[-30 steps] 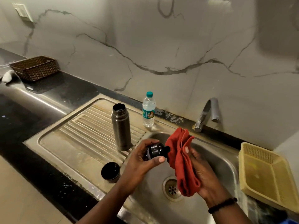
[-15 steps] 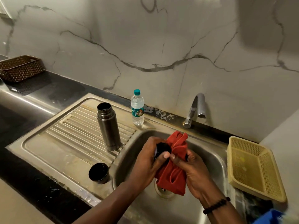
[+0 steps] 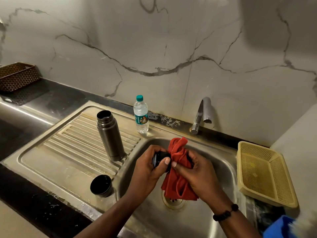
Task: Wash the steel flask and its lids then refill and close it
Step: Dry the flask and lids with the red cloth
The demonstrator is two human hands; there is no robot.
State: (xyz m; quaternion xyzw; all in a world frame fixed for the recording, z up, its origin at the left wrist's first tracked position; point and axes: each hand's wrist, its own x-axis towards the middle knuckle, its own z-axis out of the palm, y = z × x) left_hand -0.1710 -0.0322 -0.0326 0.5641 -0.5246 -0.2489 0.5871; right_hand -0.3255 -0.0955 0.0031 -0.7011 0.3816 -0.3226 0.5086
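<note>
At the far left a brown woven basket [image 3: 18, 76] sits on the dark counter [image 3: 56, 98] against the marble wall. The steel sink's ribbed draining board [image 3: 82, 143] fills the middle left. On it the steel flask [image 3: 110, 137] stands upright and uncapped, its dark mouth open to view; the body is brushed grey metal with a narrower ringed neck and faint lettering near the base. Nearer, at the board's near edge, a black cup lid [image 3: 101, 186] rests mouth up and slightly tilted, well apart from the flask. Behind the flask, on the sink's far rim, stands a clear plastic water bottle [image 3: 141, 116] with a teal cap and a green label, cap on.

Over the basin [image 3: 221, 170] the left hand [image 3: 148, 167] curls its fingers and thumb round the black inner stopper lid [image 3: 159, 160], which shows a pale ring on its left end. The right hand [image 3: 195, 172] grips a red cloth [image 3: 178, 170], bunched against the stopper's right end and hanging down toward the drain [image 3: 174, 201]. A dark beaded bracelet [image 3: 225, 213] circles the right wrist.

The chrome tap [image 3: 202, 115] rises from the far rim, no water visible from it. At the right edge lies a yellow perforated basket [image 3: 264, 174], and a blue object [image 3: 281, 227] shows in the near right corner.
</note>
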